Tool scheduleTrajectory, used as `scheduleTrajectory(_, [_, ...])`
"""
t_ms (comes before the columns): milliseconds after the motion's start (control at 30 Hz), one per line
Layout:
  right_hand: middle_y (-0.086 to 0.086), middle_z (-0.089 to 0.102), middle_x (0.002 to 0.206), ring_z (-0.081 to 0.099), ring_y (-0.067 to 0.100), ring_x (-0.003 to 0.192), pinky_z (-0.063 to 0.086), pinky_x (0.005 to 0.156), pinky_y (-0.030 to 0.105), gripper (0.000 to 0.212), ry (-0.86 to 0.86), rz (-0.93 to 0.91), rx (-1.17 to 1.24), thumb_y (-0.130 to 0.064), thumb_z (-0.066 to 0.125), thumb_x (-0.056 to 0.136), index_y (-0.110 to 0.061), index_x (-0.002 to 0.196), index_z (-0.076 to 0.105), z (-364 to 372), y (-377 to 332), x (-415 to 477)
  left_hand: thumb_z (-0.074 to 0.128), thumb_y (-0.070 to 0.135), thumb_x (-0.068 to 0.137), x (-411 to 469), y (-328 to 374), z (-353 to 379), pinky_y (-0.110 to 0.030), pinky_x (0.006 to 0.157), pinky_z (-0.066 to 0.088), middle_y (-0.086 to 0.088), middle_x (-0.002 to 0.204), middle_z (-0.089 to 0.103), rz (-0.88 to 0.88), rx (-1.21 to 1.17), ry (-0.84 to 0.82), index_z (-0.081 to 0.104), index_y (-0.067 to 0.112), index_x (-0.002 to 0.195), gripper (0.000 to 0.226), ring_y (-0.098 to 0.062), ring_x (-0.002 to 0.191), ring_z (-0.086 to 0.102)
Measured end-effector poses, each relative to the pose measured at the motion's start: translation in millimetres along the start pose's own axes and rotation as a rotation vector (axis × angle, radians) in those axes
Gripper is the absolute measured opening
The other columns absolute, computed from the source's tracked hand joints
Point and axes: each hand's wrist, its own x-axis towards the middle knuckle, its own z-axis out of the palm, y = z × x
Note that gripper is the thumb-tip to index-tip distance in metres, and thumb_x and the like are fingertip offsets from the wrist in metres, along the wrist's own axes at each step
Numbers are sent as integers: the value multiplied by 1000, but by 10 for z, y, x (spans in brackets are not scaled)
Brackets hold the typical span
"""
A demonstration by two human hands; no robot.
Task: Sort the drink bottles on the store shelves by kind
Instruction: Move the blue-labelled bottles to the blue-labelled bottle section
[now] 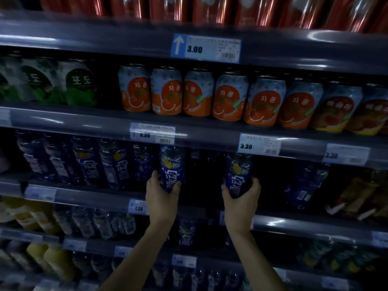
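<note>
Head view: left hand (161, 196), right hand (241, 198) each grip blue bottle; caps seemingly hidden.

1. A blue price tag with a white arrow (205, 48) is sitting on the front rail of the upper shelf, reading 3.00.
2. A second price tag (260, 146) reading 3.30 is hanging on the rail two shelves lower, right of centre.
3. A blurred price tag (152, 133) is sitting on that same rail, further left.
4. Small price tags (136, 206) are lining the darker rails lower down, their figures too dim to read.
5. The grey shelf rails (63, 120) are catching streaks of light and running tilted across the view.
</note>
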Motion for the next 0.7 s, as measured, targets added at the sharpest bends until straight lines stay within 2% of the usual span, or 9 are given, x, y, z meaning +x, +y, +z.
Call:
scheduleTrajectory(67, [9, 50, 128, 53, 17, 109, 44, 92, 26, 79, -12, 27, 18, -21, 80, 77, -10, 139, 32, 4, 24, 35, 71, 39, 80, 27, -18, -9, -41, 95, 49, -4, 138, 46, 21, 31, -18, 31, 14, 143, 78, -19, 119, 49])
scheduleTrajectory(167, [6, 55, 121, 55, 13, 101, 44, 84, 21, 77, -33, 51, 15, -24, 80, 77, -12, 137, 33, -17, 59, 66, 72, 39, 79, 34, -28, -38, -26, 79, 50, -3, 125, 57, 15, 19, -33, 39, 16, 140, 73, -3, 93, 56])
scheduleTrajectory(200, [5, 55, 119, 56, 14, 99, 44, 83, 21, 77, -43, 62, 23, -25, 80, 77, -14, 136, 33, -22, 66, 73, 73, 39, 78, 37, -27, -42, -25, 77, 49, -2, 121, 59, 4, 3, -37, 40, 16, 139, 73, -2, 91, 56])
scheduleTrajectory(300, [4, 56, 117, 58, 15, 98, 46, 81, 20, 75, -58, 79, 35, -26, 81, 76, -15, 134, 34, -31, 78, 93, 75, 38, 77, 35, -15, -32, -30, 79, 48, 4, 108, 60, 11, -15, -50, 45, 15, 134, 69, -15, 107, 55])
scheduleTrajectory(400, [0, 56, 111, 59, 11, 94, 45, 76, 14, 72, -76, 75, 38, -25, 81, 75, -16, 130, 35, -56, 80, 110, 74, 38, 77, -16, 23, 9, -27, 74, 46, 14, 93, 53, 33, 0, -77, 50, 19, 128, 60, -15, 104, 55])
scheduleTrajectory(467, [-7, 56, 104, 60, 0, 87, 47, 74, 9, 67, -99, 77, 47, -25, 81, 75, -20, 126, 37, -90, 92, 121, 75, 38, 76, -67, 61, 61, -26, 71, 45, 23, 82, 49, 47, 1, -86, 53, 19, 125, 57, -12, 96, 54])
scheduleTrajectory(567, [-12, 56, 101, 58, -8, 85, 47, 70, 6, 62, -141, 69, 42, -28, 81, 76, -28, 119, 36, -144, 112, 135, 77, 36, 75, -139, 121, 154, -17, 67, 42, 30, 80, 45, 54, -21, -87, 54, 18, 123, 57, -3, 88, 50])
scheduleTrajectory(700, [-10, 58, 103, 59, -4, 88, 46, 71, 6, 61, -184, 70, 29, -32, 80, 75, -31, 116, 35, -201, 113, 152, 77, 38, 74, -215, 174, 253, -4, 62, 34, 20, 90, 52, 54, -24, -87, 54, 17, 125, 60, 8, 74, 47])
